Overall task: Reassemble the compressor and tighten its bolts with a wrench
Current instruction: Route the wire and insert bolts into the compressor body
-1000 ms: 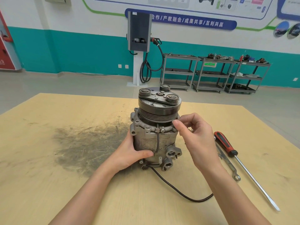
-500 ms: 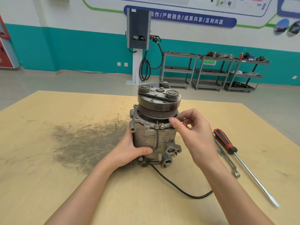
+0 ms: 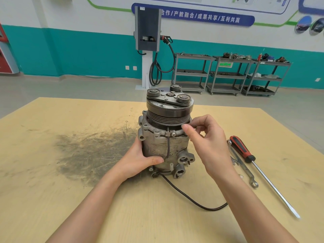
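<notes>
Head view showed your left hand wrapped around the lower body of the compressor, thumb laid across its front face and the fingers curled behind the housing, out of sight. The compressor stood upright near the middle of the table, pulley end up, with its black cable trailing toward you. Your right hand was raised beside the housing rim just below the pulley grooves, wrist bent, thumb and forefinger pressed together at the rim; whether they pinched a bolt or other small part, I cannot tell. The other fingers were loosely curled. To your right lay a wrench and, just beside it, a red-and-black-handled screwdriver, neither touched. A blue banner on the far wall read "合作 / 产教融合 / 成果共享 / 互利共赢". The plate on the compressor's body was too faint to read.
</notes>
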Demonstrator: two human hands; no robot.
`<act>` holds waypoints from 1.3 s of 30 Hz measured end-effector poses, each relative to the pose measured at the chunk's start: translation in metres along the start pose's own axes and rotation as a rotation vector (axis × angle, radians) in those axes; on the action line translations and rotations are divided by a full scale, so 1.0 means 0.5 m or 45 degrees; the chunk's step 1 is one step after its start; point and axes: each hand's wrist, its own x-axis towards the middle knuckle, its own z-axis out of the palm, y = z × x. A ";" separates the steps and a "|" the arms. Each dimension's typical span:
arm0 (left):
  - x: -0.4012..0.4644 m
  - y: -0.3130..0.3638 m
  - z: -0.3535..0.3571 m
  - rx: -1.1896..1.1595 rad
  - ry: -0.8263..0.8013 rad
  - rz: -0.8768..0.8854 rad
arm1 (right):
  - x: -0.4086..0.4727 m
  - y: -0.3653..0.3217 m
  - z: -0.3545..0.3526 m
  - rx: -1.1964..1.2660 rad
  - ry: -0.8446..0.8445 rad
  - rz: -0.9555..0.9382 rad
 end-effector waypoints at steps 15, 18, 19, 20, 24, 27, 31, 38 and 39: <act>0.001 -0.001 -0.001 -0.004 -0.022 0.037 | 0.003 -0.003 0.011 -0.157 0.029 -0.029; 0.002 0.000 -0.001 -0.008 -0.017 0.036 | 0.001 -0.005 0.016 -0.207 0.093 -0.036; 0.002 0.001 -0.001 -0.013 -0.021 0.035 | 0.002 -0.005 0.013 -0.193 0.084 -0.020; 0.002 0.001 -0.001 -0.013 -0.023 0.033 | 0.003 -0.006 0.008 -0.176 0.060 -0.009; 0.002 0.002 -0.001 0.005 -0.024 0.035 | 0.005 -0.015 -0.013 -0.242 -0.069 -0.053; 0.002 0.001 -0.001 0.004 -0.021 0.026 | 0.010 -0.024 -0.025 -0.302 -0.168 -0.043; 0.001 0.000 -0.001 -0.011 -0.030 0.021 | 0.018 -0.027 -0.025 -0.230 -0.168 -0.004; 0.004 -0.004 -0.001 -0.021 -0.030 0.022 | 0.040 -0.042 -0.042 -0.429 -0.320 -0.051; 0.004 -0.005 -0.001 -0.021 -0.030 0.025 | 0.047 -0.048 -0.050 -0.527 -0.403 -0.117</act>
